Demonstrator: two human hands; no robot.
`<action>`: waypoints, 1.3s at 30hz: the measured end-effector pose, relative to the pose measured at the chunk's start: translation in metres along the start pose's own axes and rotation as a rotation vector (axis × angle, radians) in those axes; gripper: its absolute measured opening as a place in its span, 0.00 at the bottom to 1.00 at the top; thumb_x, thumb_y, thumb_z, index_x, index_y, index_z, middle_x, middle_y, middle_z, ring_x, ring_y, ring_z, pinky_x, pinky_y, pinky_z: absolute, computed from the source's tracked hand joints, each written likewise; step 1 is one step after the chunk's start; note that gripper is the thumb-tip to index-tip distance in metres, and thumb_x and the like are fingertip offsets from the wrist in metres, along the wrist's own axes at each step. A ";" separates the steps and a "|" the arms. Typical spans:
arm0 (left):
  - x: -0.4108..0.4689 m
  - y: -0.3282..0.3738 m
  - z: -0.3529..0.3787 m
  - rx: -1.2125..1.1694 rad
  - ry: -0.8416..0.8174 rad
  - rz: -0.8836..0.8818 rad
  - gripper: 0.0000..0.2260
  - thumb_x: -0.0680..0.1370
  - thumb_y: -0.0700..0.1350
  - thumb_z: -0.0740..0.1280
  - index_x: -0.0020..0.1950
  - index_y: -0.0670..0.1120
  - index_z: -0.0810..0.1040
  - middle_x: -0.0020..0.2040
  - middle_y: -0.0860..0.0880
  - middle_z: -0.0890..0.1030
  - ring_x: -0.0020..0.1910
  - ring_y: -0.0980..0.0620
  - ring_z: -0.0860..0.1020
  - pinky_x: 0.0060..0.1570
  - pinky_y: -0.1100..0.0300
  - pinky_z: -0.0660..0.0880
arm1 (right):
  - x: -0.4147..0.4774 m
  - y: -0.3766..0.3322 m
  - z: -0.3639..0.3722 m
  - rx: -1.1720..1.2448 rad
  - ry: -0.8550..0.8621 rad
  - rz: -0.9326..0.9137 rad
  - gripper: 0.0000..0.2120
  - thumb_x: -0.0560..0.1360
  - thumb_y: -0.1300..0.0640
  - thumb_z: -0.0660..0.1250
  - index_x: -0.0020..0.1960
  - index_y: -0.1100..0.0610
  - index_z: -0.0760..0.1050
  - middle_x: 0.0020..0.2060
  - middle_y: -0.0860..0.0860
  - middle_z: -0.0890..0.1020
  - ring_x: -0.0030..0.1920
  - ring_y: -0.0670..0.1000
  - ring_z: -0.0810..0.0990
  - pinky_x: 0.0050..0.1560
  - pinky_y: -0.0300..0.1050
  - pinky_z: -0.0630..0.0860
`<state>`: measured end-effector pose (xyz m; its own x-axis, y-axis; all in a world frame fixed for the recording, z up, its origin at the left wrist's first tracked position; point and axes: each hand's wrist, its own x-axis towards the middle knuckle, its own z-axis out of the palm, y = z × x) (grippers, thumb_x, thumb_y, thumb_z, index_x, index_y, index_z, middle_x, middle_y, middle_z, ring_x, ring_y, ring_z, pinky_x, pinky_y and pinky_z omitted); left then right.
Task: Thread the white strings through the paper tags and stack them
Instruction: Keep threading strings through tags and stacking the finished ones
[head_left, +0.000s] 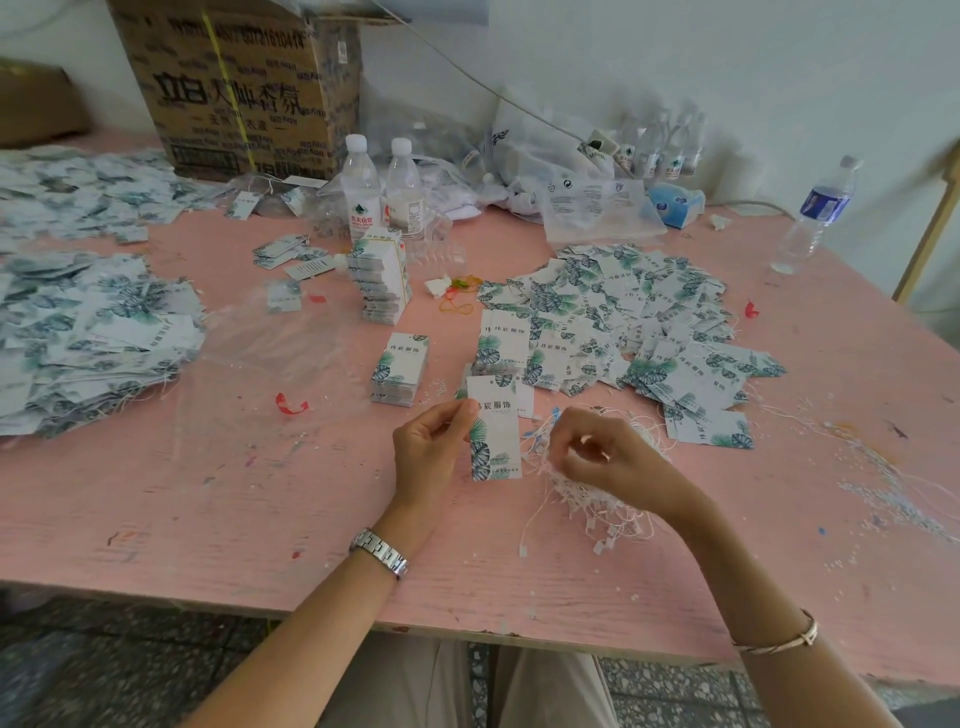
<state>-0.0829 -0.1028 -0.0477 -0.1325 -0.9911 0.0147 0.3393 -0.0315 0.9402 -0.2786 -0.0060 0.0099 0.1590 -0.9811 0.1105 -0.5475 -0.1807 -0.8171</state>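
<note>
Snagging is looking likely: the right hand (613, 457), its narrow grip holding a string or not I cannot tell, is digging among white strings (597, 506) knotted beneath it, while the left hand (426, 452) is pinching one paper tag (493, 439) just beside.

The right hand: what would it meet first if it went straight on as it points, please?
Probably the paper tag held by the left hand; the right hand, over the white strings, points at it. Depth is unclear.
</note>
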 end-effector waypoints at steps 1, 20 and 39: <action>0.000 0.000 0.000 -0.006 -0.003 -0.003 0.04 0.76 0.39 0.73 0.49 0.46 0.85 0.41 0.52 0.87 0.38 0.61 0.82 0.40 0.69 0.77 | 0.001 0.000 -0.004 0.112 0.063 -0.002 0.03 0.76 0.61 0.69 0.43 0.56 0.77 0.40 0.49 0.77 0.37 0.52 0.71 0.41 0.44 0.69; -0.003 0.003 -0.001 0.020 -0.069 0.041 0.04 0.70 0.48 0.75 0.44 0.52 0.86 0.40 0.51 0.87 0.38 0.61 0.82 0.40 0.70 0.77 | 0.037 -0.069 -0.048 0.735 0.450 -0.257 0.10 0.80 0.54 0.63 0.41 0.48 0.77 0.31 0.47 0.58 0.25 0.40 0.56 0.19 0.30 0.57; -0.013 0.012 0.006 -0.052 -0.253 -0.070 0.06 0.71 0.45 0.74 0.46 0.46 0.87 0.41 0.49 0.87 0.38 0.61 0.82 0.38 0.70 0.76 | 0.041 0.016 0.030 0.671 0.298 0.049 0.10 0.78 0.51 0.67 0.49 0.59 0.79 0.26 0.44 0.66 0.25 0.43 0.58 0.25 0.33 0.59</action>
<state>-0.0824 -0.0898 -0.0350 -0.3840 -0.9224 0.0415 0.3673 -0.1113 0.9234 -0.2564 -0.0475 -0.0157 -0.1355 -0.9814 0.1363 0.0877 -0.1489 -0.9850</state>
